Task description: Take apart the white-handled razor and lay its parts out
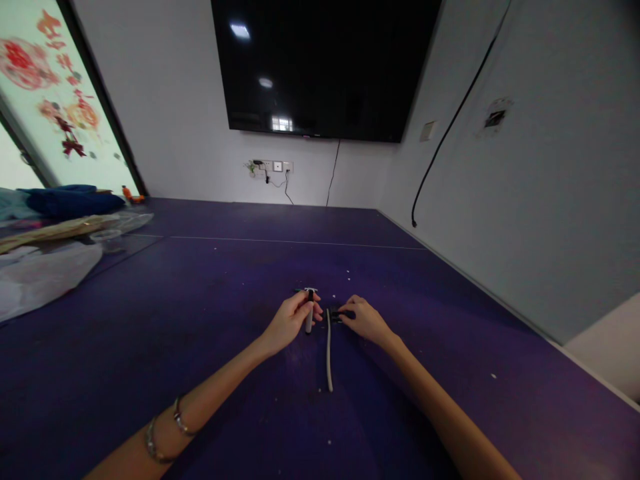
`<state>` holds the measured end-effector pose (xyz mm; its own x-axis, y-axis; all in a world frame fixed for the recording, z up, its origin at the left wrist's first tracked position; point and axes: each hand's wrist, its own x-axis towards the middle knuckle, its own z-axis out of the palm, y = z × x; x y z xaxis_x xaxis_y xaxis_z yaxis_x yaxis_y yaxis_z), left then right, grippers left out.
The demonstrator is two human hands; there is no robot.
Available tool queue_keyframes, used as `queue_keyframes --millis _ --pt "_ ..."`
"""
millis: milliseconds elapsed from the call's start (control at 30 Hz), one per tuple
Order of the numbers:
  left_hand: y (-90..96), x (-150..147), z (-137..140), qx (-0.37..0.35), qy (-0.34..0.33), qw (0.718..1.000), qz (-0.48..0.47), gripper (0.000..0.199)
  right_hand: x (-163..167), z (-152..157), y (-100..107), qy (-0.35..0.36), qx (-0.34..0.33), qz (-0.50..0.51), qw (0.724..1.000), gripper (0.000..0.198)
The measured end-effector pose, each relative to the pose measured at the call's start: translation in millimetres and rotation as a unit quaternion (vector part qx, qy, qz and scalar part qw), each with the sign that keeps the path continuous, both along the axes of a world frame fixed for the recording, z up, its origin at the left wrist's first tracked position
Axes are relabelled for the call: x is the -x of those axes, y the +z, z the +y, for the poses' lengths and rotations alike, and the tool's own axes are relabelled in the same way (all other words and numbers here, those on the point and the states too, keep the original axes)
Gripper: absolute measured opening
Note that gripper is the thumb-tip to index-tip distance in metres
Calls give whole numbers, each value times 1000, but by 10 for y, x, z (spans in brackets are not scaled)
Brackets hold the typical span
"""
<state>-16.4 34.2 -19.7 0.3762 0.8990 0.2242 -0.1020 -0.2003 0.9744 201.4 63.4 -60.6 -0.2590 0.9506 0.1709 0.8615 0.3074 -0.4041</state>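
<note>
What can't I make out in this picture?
All in the head view:
1. Handled tool: partly hidden by the fingers of the left hand.
2. Dark item at the right hand: too small and dark to identify; fingers cover part of it.
3. Pale cord: its far end is too small to tell whether it joins the dark item.
4. Television: top cut off by the upper edge.
5. White wrapping: blurred, cut off by the left edge.

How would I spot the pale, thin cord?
Below the large black screen, find the purple surface. Starting between the left hand and right hand, a thin, pale cord runs toward the wearer. It's longer and thinner than the left hand's grey-black handle.
</note>
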Motion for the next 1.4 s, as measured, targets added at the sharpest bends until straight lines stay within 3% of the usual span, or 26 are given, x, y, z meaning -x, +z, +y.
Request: queue_keyframes --millis 467,733,1133,1400 --pt "-49 2 12 -4 -5 1000 4 22 22 -3 27 11 -29 23 999 17" --pt "-29 2 -2 -11 -1 1000 11 21 2 45 117 51 -58 123 989 24" --pt "-42 -12 -3 -17 -1 1000 18 25 63 -10 275 57 -3 168 984 33" --pt "-76 -34 -1 -41 11 999 26 21 156 -44 325 5 41 326 944 31"
